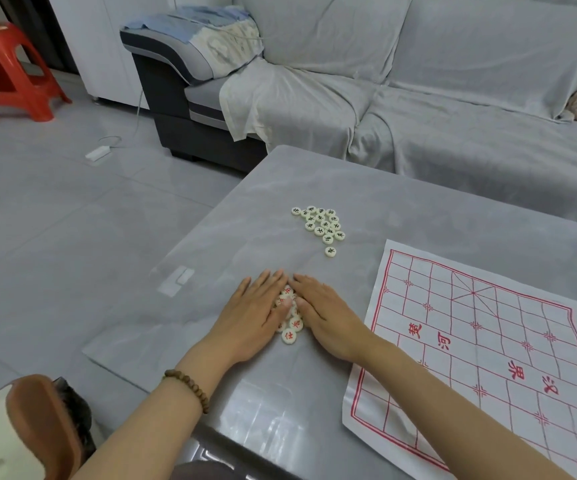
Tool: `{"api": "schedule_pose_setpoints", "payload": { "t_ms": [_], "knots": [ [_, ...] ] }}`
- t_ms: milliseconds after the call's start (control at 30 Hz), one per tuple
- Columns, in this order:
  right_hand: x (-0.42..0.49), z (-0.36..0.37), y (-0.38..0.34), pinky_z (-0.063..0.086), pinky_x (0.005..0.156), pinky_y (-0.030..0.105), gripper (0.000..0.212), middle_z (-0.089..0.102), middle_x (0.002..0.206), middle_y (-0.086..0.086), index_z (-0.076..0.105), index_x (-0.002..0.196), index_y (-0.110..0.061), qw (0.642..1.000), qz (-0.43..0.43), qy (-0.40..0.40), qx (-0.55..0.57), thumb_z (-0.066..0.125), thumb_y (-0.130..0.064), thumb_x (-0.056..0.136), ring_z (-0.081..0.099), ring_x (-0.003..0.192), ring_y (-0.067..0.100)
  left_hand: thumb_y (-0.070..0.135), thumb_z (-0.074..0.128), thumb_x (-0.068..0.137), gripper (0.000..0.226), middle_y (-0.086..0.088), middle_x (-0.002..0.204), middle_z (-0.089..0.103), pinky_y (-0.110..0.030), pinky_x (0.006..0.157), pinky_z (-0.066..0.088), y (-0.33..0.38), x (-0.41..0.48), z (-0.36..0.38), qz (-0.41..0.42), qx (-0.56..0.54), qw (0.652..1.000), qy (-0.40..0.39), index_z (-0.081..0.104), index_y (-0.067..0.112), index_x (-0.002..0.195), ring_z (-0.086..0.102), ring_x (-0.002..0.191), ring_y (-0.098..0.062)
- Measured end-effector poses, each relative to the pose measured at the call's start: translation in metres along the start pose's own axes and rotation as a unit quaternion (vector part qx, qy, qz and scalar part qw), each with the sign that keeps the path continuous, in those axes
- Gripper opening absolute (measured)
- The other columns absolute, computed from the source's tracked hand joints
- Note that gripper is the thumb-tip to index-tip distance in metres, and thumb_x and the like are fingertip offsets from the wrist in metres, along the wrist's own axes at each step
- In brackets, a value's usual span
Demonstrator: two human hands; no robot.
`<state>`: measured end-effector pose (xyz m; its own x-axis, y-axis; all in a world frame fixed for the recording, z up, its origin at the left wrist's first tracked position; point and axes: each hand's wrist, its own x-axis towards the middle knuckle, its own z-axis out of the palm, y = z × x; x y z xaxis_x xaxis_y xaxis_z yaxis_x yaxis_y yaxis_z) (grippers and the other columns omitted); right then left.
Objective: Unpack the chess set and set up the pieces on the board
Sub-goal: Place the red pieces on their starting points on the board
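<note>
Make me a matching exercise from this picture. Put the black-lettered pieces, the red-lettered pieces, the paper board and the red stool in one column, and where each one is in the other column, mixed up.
Things
1. black-lettered pieces
2. red-lettered pieces
3. paper board
4. red stool

Places
A. on the floor, far left
B. gathered between the left hand and the right hand
C. lying flat on the right side of the table
D. clustered on the table beyond the hands

Pairs: 1-D, 2-B, 3-C, 4-A
</note>
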<state>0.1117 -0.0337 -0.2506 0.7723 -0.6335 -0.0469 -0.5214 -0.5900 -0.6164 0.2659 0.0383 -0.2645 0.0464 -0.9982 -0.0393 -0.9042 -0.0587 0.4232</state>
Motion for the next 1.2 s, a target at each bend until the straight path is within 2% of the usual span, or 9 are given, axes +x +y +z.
{"api": "schedule_pose_setpoints", "payload": {
  "t_ms": [133, 200, 300, 400, 500, 767, 900, 1067, 1200],
  "knots": [
    [-0.024, -0.018, 0.004, 0.015, 0.112, 0.017, 0.047, 0.028, 0.151, -0.008, 0.030, 0.145, -0.022, 0.997, 0.039, -0.006, 0.073, 0.041, -0.022, 0.099, 0.024, 0.138, 0.006, 0.066, 0.035, 0.087, 0.075, 0.016, 0.155, 0.012, -0.020, 0.114, -0.004, 0.011, -0.020, -0.004, 0.015, -0.067, 0.997, -0.020, 0.013, 0.029, 0.149, -0.001, 0.140, 0.004],
    [-0.031, -0.026, 0.011, 0.023, 0.112, 0.023, 0.048, 0.033, 0.148, -0.010, 0.034, 0.143, -0.026, 0.998, 0.058, 0.006, 0.040, 0.047, -0.026, 0.096, 0.029, 0.136, 0.008, 0.060, 0.046, 0.086, 0.071, 0.015, 0.153, 0.020, -0.020, 0.113, 0.000, 0.016, -0.026, -0.007, 0.010, -0.094, 0.996, -0.009, 0.020, 0.031, 0.147, 0.007, 0.141, -0.001],
    [-0.038, -0.030, 0.016, 0.036, 0.103, 0.024, 0.044, 0.050, 0.134, -0.011, 0.045, 0.135, -0.028, 0.996, 0.083, 0.026, 0.032, 0.056, -0.025, 0.092, 0.044, 0.123, 0.007, 0.048, 0.051, 0.090, 0.059, 0.011, 0.146, 0.034, -0.024, 0.113, 0.013, 0.019, -0.026, -0.009, 0.007, -0.114, 0.993, 0.017, 0.030, 0.033, 0.143, 0.022, 0.139, -0.008],
    [-0.038, -0.032, 0.014, 0.040, 0.090, 0.014, 0.042, 0.057, 0.122, -0.013, 0.052, 0.127, -0.028, 0.995, 0.079, 0.039, 0.039, 0.061, -0.017, 0.087, 0.051, 0.110, 0.003, 0.042, 0.058, 0.087, 0.050, 0.015, 0.129, 0.048, -0.028, 0.106, 0.030, 0.021, -0.022, -0.011, 0.002, -0.140, 0.989, 0.050, 0.043, 0.034, 0.135, 0.040, 0.125, -0.007],
    [-0.033, -0.032, 0.011, 0.040, 0.080, 0.008, 0.041, 0.060, 0.116, -0.011, 0.056, 0.122, -0.025, 0.995, 0.078, 0.053, 0.039, 0.064, -0.012, 0.084, 0.053, 0.103, 0.003, 0.041, 0.062, 0.084, 0.051, 0.017, 0.116, 0.051, -0.029, 0.101, 0.036, 0.023, -0.014, -0.012, -0.019, -0.156, 0.986, 0.057, 0.047, 0.034, 0.131, 0.045, 0.116, -0.007],
    [-0.014, -0.035, 0.009, 0.047, 0.088, 0.021, 0.042, 0.063, 0.113, -0.004, 0.057, 0.121, -0.021, 0.992, 0.087, 0.087, 0.009, 0.057, -0.004, 0.083, 0.056, 0.099, 0.010, 0.034, 0.065, 0.084, 0.052, 0.010, 0.124, 0.053, -0.029, 0.095, 0.040, 0.033, 0.017, -0.013, -0.039, -0.141, 0.988, 0.042, 0.048, 0.029, 0.132, 0.047, 0.109, -0.012],
    [-0.011, -0.034, 0.013, 0.045, 0.094, 0.028, 0.040, 0.063, 0.117, -0.004, 0.057, 0.124, -0.024, 0.990, 0.096, 0.096, -0.049, 0.061, -0.014, 0.085, 0.055, 0.109, 0.013, 0.037, 0.068, 0.080, 0.046, 0.011, 0.112, 0.052, -0.029, 0.089, 0.045, 0.034, 0.027, -0.011, -0.043, -0.159, 0.985, 0.040, 0.056, 0.030, 0.124, 0.051, 0.100, -0.010],
    [-0.013, -0.032, 0.016, 0.048, 0.089, 0.027, 0.027, 0.068, 0.107, -0.004, 0.065, 0.112, -0.023, 0.986, 0.088, 0.137, -0.029, 0.064, -0.020, 0.085, 0.059, 0.095, 0.009, 0.039, 0.072, 0.077, 0.027, 0.011, 0.095, 0.052, -0.023, 0.073, 0.043, 0.035, 0.033, -0.011, -0.033, -0.144, 0.987, 0.056, 0.066, 0.030, 0.102, 0.050, 0.079, -0.005],
    [-0.015, -0.028, 0.021, 0.048, 0.088, 0.024, 0.024, 0.068, 0.104, -0.005, 0.065, 0.110, -0.023, 0.984, 0.089, 0.157, -0.008, 0.065, -0.024, 0.085, 0.058, 0.091, 0.006, 0.035, 0.072, 0.079, 0.025, 0.009, 0.093, 0.051, -0.021, 0.072, 0.043, 0.034, 0.036, -0.013, -0.020, -0.122, 0.991, 0.051, 0.068, 0.026, 0.102, 0.051, 0.075, -0.005]
  ]
}}
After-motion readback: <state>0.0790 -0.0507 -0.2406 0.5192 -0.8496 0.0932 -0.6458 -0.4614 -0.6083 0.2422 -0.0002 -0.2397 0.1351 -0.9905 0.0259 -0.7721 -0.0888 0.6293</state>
